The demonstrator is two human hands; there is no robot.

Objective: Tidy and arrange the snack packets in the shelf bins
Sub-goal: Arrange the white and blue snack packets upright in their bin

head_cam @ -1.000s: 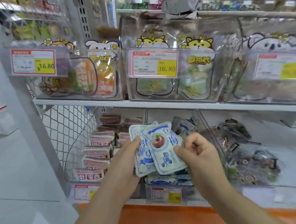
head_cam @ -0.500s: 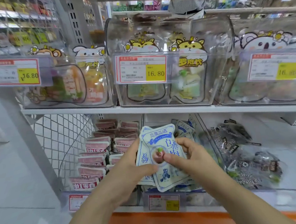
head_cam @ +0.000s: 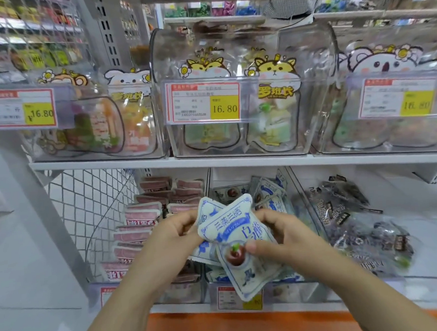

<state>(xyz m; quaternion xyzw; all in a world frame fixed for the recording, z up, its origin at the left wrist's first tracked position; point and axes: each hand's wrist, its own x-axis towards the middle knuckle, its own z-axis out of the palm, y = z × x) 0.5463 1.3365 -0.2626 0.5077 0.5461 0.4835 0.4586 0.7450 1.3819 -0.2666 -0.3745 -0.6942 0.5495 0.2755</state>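
Pink snack packets [head_cam: 141,216] are seen stacked in the left lower bin. Left hand [head_cam: 175,234] is closed on the rear blue-and-white packet [head_cam: 205,214], gripped at its left edge. A front blue-and-white packet [head_cam: 242,243] is pinched by the right hand [head_cam: 285,235], above the middle bin [head_cam: 291,291]. Dark packets [head_cam: 348,218] are heaped at right.

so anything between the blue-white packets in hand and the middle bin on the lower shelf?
Nothing visible. Both hands hold the blue-and-white packets directly in front of the open middle bin, which already holds matching packets.
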